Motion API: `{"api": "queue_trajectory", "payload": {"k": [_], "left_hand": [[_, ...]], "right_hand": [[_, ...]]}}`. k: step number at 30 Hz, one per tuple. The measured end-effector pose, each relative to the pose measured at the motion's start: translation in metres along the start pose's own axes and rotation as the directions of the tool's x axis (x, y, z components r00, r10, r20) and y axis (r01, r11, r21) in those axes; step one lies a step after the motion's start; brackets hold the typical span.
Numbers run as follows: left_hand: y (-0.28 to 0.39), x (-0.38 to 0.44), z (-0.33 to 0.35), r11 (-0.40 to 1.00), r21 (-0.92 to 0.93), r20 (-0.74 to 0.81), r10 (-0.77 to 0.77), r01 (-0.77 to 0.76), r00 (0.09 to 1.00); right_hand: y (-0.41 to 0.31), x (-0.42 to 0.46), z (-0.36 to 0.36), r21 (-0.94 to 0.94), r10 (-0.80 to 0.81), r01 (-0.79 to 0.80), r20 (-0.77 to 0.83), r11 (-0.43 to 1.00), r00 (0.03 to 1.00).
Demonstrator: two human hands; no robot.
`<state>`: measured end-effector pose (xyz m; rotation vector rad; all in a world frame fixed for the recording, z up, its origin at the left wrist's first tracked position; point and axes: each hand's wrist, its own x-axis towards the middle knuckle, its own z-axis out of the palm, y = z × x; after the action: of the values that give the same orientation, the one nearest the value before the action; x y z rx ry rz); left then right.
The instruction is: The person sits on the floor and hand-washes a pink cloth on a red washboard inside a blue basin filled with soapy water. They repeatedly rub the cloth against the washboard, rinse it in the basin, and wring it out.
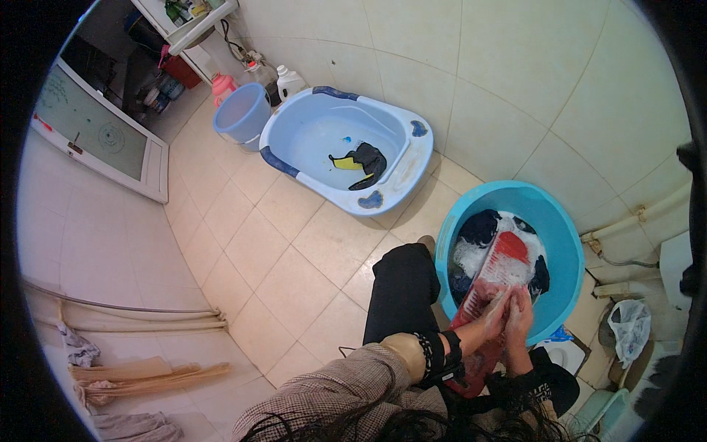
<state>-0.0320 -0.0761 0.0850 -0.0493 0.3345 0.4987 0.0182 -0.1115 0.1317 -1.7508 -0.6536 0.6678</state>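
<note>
A red plastic washboard leans in a round turquoise basin, its lower end towards my lap. Suds and water surround it, with dark wet cloth at its sides. A smooth red patch shows near its upper end. Over the ridged middle of the board, my left hand and my right hand are pressed together, both soapy. Whether anything is between the palms is hidden. Dark bands circle my left wrist, below a rolled checked sleeve.
A light blue baby bathtub holds a black and yellow cloth item. Beside it stand a blue bucket, a white bottle and a pink jug. Pipes run along the right wall; a white plastic bag hangs below.
</note>
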Motion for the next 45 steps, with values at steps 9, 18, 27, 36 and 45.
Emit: {"api": "queue_trajectory", "payload": {"k": [9,18,27,36,45], "left_hand": [[0.010,-0.016,0.023,0.968,0.242,0.005,0.067,-0.066,0.998],[-0.017,0.003,-0.007,0.996,0.031,0.072,-0.091,0.089,0.993],[0.005,-0.007,0.019,0.990,0.037,-0.158,-0.125,0.133,0.979],[0.004,0.002,-0.014,0.999,-0.005,-0.129,-0.034,0.033,0.991],[0.001,-0.008,0.005,0.935,-0.088,0.150,-0.328,0.343,0.933]], "right_hand": [[0.012,0.012,-0.005,-0.507,-0.376,0.347,0.048,0.789,0.925],[0.068,0.056,-0.046,-0.542,-0.180,0.113,-0.072,0.833,0.981],[0.021,0.016,-0.025,-0.208,-0.032,0.041,0.046,0.977,0.998],[-0.010,-0.017,0.006,-0.168,-0.134,0.131,-0.004,0.977,0.991],[-0.005,0.023,-0.035,-0.053,0.018,-0.019,-0.027,0.998,0.999]]}}
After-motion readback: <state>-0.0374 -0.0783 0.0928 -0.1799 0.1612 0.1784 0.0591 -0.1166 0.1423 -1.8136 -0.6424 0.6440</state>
